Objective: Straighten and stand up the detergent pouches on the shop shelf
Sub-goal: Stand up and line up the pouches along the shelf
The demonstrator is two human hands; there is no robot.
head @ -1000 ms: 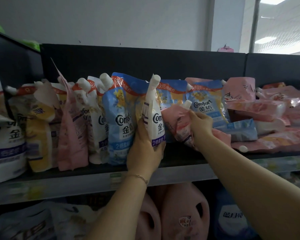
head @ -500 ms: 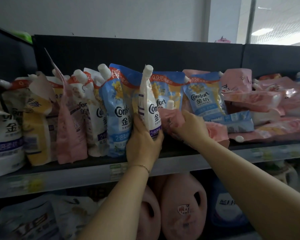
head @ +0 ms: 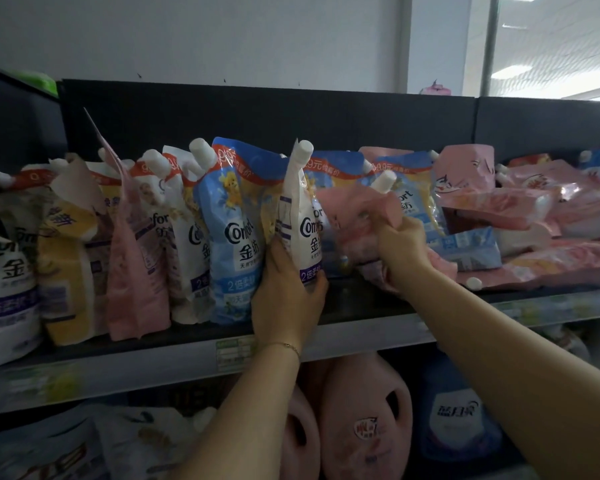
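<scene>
The left hand (head: 286,292) curls its fingers round the lower part of an upright white plastic spouted pouch (head: 300,226) on the dark shop shelf (head: 357,299). Just right of that white pouch, the right hand (head: 402,251) clenches a crumpled, tilted pink plastic pouch (head: 354,216). Touching the white pouch's left side stands a blue plastic pouch (head: 236,237). Well to its right, pink plastic pouches (head: 551,216) lie heaped flat.

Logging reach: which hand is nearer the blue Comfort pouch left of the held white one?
Left. The left hand grips the white pouch right beside the blue Comfort pouch; the right hand holds a pink pouch farther right.
</scene>
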